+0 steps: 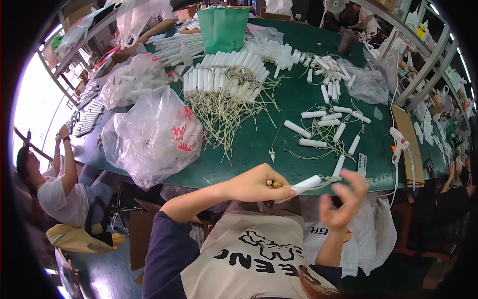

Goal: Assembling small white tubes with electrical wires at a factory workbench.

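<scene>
My left hand (pixel 259 185) is closed round a white tube (pixel 307 184) at the table's front edge. Also in that fist is something with two yellowish round ends (pixel 273 184); its kind is hidden by my fingers. Thin pale wires (pixel 328 180) come out of the tube's right end. Beside these wires is my right hand (pixel 344 198), slightly blurred, with thumb and fingers apart; its fingertips are close to the wire ends. Several loose white tubes with wires (pixel 313 143) lie just beyond, and a small white-tipped pointed piece (pixel 272 155) lies left of them.
Stacked wired white tubes (pixel 219 79) fill the table's middle, behind a clear plastic bag (pixel 152 137). A green bag (pixel 224 30) stands at the back. At right are a white power strip (pixel 397 144), cardboard (pixel 411 149) and a small remote-like piece (pixel 362 164). Another person (pixel 62 187) sits at left.
</scene>
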A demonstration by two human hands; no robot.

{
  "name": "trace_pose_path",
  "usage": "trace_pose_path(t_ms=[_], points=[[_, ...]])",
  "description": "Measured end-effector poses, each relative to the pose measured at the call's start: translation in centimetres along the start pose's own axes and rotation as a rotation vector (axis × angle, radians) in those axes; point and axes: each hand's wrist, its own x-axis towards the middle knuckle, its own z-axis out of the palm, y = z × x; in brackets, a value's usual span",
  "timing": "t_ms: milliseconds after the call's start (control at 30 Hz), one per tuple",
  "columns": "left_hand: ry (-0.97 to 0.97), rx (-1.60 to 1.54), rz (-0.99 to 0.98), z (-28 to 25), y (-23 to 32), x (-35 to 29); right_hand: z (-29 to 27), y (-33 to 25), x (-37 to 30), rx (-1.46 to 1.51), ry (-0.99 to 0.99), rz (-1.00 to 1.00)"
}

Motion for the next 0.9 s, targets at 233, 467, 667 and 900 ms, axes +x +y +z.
trace_pose_path(t_ms=[233, 467, 667, 900], points=[[-0.051, 0.168, 0.017, 0.4, 0.0, -0.1, 1.5, 0.3, -1.1, -0.430, -0.268, -0.422], [0.093, 0.023, 0.093, -1.6, -0.8, -0.8, -2.2, 1.3, -2.8, 0.213, -0.510, 0.150], [0.228, 0.064, 0.054, -1.8, -1.1, -0.3, -1.4, 1.7, -4.2, 0.331, -0.713, 0.412], [0.252, 0.331, 0.217, -0.7, -1.4, 1.3, 0.1, 2.5, -5.4, 0.274, -0.675, 0.465]])
